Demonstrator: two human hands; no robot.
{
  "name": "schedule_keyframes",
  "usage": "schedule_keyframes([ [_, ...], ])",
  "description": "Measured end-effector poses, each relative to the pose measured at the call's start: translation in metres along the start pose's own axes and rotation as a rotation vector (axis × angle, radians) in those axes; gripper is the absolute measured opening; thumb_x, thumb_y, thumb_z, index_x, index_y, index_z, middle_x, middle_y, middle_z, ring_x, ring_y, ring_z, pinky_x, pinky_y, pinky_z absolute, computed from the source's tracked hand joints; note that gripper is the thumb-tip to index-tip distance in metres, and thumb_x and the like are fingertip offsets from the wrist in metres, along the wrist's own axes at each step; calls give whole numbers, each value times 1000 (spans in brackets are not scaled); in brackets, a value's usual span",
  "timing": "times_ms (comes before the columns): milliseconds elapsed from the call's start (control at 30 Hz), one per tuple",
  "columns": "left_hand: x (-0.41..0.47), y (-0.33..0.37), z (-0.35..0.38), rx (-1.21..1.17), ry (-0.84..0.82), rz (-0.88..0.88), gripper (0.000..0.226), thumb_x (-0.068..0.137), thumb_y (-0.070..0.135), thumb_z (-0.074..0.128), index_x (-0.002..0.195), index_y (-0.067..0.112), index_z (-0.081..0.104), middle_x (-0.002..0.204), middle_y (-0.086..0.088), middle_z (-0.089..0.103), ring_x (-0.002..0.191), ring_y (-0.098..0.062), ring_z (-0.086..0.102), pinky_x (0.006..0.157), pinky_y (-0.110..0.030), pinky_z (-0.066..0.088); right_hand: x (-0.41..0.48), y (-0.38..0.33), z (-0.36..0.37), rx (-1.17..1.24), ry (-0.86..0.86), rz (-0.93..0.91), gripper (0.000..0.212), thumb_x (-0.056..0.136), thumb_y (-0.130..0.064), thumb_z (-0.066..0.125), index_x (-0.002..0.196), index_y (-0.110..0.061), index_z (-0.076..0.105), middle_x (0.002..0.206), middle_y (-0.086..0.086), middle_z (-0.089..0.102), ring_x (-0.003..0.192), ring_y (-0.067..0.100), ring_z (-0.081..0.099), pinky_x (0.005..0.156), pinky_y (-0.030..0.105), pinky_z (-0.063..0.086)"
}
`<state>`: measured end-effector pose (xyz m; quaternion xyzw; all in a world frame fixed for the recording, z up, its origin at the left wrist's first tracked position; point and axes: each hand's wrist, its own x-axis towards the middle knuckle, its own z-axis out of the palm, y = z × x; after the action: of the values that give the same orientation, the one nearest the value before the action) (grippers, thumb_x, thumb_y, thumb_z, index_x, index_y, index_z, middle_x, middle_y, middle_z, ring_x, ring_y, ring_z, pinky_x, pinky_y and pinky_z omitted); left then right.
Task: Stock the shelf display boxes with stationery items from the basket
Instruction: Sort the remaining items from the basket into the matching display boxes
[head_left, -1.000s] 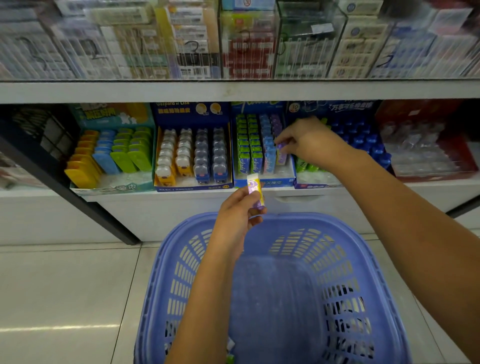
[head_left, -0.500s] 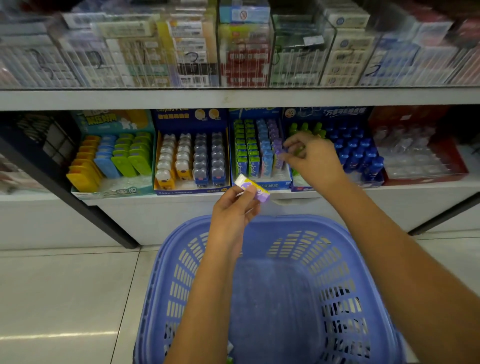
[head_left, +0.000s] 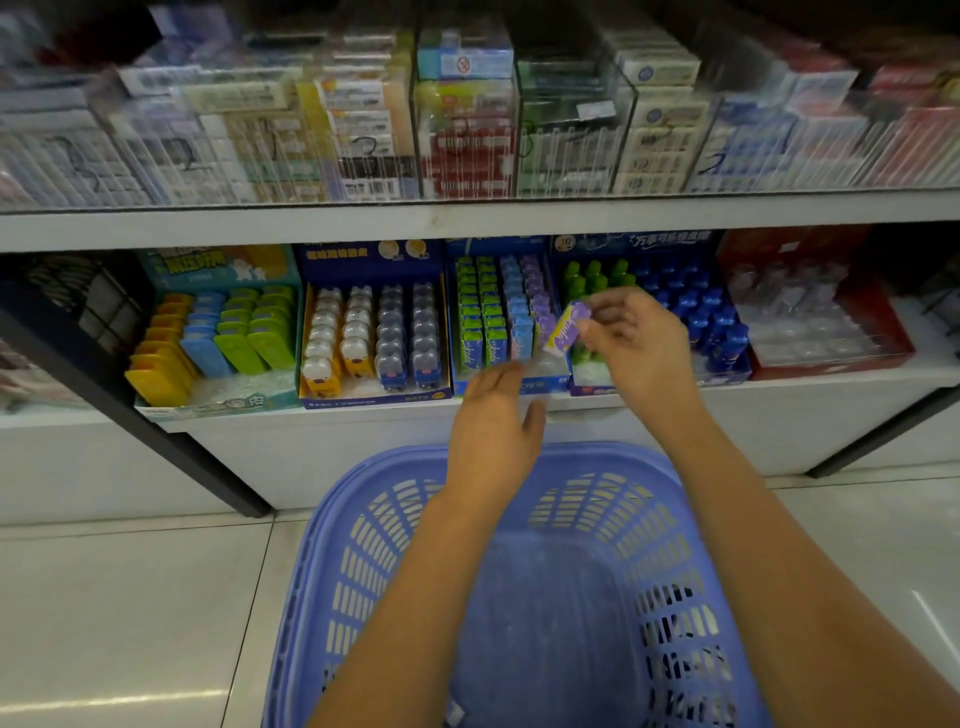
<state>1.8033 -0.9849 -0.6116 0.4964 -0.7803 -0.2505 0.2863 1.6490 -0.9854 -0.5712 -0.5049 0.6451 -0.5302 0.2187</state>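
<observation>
A purple eraser (head_left: 570, 326) is pinched in the fingertips of my right hand (head_left: 636, 343), just right of the eraser display box (head_left: 511, 385) on the lower shelf. That box holds rows of green, blue and purple erasers (head_left: 501, 312). My left hand (head_left: 493, 431) hovers below the box's front edge with fingers relaxed and nothing in it. Both forearms reach over the blue plastic basket (head_left: 363, 551) on the floor, whose visible inside looks nearly bare.
Left of the eraser box stand a box of bear-shaped items (head_left: 371, 338) and a box of yellow, blue and green cases (head_left: 208, 338). Blue and green bottles (head_left: 701, 312) fill the box to the right. A red tray (head_left: 831, 358) is farther right. Clear bins (head_left: 467, 130) line the upper shelf.
The purple eraser passed from my left hand to my right hand. My left hand now holds nothing. The right hand drew back slightly from the box.
</observation>
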Motion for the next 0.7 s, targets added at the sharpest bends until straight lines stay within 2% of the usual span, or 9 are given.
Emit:
schedule_keyframes([
  [100,-2,-10,4,176,-100,60,57,95,23,51,147,10,30,153,-5,30,143,-20,20,116,-27,17,13,13,5,-262,-58,-115,13,88,-10,64,101,-11,62,89,2,65,79,9,60,73,9,49],
  [200,-1,-15,4,188,-108,80,59,94,20,53,147,10,29,154,-4,29,143,-20,20,118,-28,16,19,19,8,-313,-85,-206,14,88,-7,63,102,-7,64,91,3,66,78,8,59,71,-2,43],
  [367,0,-15,3,182,-119,83,60,94,19,54,148,11,28,153,-3,29,143,-20,20,117,-27,17,23,20,12,-363,-165,-268,13,88,-7,63,101,-5,63,87,-4,61,80,5,57,71,-5,40],
  [467,-1,-16,3,175,-127,79,62,94,20,53,149,13,26,155,-2,26,144,-18,17,117,-26,15,21,23,12,-422,-187,-299,13,88,-8,63,101,-5,63,91,3,66,80,7,58,70,1,42],
  [533,-1,-18,3,171,-132,83,63,94,21,53,149,14,24,156,-1,24,145,-18,15,116,-25,15,23,26,13,-489,-206,-343,14,87,-7,63,100,-2,64,93,10,68,80,14,62,73,13,45],
  [600,-1,-19,3,170,-137,91,64,94,21,54,150,14,23,156,-1,23,145,-18,14,116,-26,15,24,27,15,-569,-231,-371,15,85,-5,65,99,0,66,94,15,67,82,24,65,75,22,47],
  [700,0,-21,1,148,-179,82,63,95,22,53,150,16,23,157,0,22,145,-16,13,115,-25,15,24,24,15,-620,-224,-365,14,85,-6,65,97,2,69,101,16,64,85,27,63,79,29,50],
])
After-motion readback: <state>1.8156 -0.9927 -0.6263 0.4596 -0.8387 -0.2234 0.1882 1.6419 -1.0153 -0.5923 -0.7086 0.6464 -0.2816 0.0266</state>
